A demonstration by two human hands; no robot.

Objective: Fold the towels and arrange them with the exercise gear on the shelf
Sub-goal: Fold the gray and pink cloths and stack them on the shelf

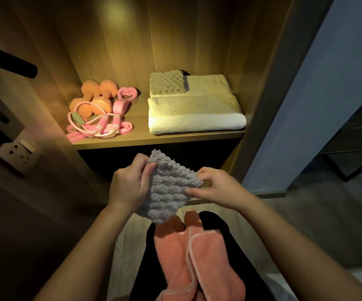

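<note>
Centre frame, below the shelf (154, 139): left hand (130, 187) and right hand (217, 187) both pinched shut on opposite edges of a grey towel (168, 192). Corners likely needed squaring before the next fold. Pink towel (188, 261) waited on lap, lower centre.

Both bare forearms enter from the lower edge and converge toward the centre, elbows out of view. The left hand (130, 187) is raised slightly higher than the right, wrist bent inward, back of the hand toward the camera; its thumb and fingers are pinched closed on the left edge of the grey cloth (168, 190). The right hand (216, 185) lies palm-down with knuckles uppermost, thumb and forefinger nipping the cloth's right corner; the remaining fingers appear curled beneath, though they are partly hidden. The two hands are level with each other, near but not touching, separated by the cloth's width.
</note>
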